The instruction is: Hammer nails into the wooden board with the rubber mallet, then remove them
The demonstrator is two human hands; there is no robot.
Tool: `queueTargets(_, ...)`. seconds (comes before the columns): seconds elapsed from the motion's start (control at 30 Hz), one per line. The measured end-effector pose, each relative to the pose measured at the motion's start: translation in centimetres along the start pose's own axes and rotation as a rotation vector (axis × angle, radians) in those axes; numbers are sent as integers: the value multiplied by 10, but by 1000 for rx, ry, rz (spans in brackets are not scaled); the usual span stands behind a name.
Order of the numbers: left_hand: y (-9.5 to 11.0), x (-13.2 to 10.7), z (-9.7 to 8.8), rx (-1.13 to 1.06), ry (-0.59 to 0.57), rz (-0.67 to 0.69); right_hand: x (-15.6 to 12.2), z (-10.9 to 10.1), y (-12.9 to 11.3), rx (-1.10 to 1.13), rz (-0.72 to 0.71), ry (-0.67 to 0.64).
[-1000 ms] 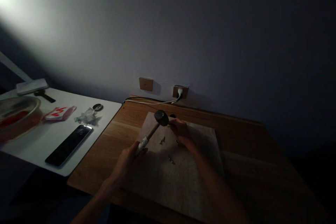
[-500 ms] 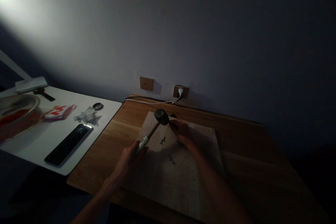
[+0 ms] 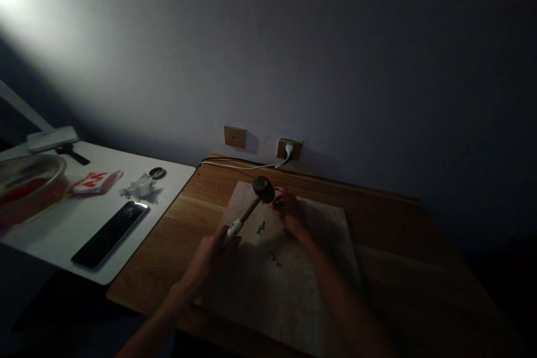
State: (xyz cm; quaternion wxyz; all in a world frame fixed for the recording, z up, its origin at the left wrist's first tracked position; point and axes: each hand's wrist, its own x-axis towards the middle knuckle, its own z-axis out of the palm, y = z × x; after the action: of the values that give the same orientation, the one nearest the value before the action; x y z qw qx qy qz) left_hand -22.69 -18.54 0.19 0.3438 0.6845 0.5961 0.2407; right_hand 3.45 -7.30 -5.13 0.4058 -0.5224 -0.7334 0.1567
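Note:
My left hand (image 3: 215,249) is wrapped round the white-gripped handle of a mallet (image 3: 249,210). The mallet's dark head is raised over the far part of a pale wooden board (image 3: 293,291). My right hand (image 3: 289,210) is close behind the mallet head with its fingers curled. What it holds, if anything, is hidden in the dim light. Small metal pieces, which look like screws (image 3: 260,228), lie on the board below the mallet. Another small metal piece (image 3: 274,259) rests nearer to me, and one more is partly hidden by my right wrist.
The board lies on a wooden table (image 3: 168,257). At the left, a white table (image 3: 104,156) bears a phone (image 3: 109,234), a crumpled clear wrapper (image 3: 142,187), a roll of tape (image 3: 157,173), a red-marked packet (image 3: 98,182) and a clear bowl (image 3: 33,184). Cables run to a wall socket (image 3: 289,149).
The mallet head has shifted slightly right and down, closer to my right hand. A dark shape beside my right fingers no longer shows. The small metal pieces stay in place.

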Motion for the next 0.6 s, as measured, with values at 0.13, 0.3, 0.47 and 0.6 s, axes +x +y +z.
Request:
queueTargets(0.13,10,6,0,94,-34,6,-1,4,2,-88,-29,60)
queueTargets(0.3,25,8,-4,305,-51,-24,-3,7,4,-85,-18,119)
queueTargets(0.47,23,8,-6,395,-110,-28,-3,-12,7,25,-10,15)
queueTargets(0.6,18,3,-8,283,-30,26,-13,-43,2,51,-22,-33)
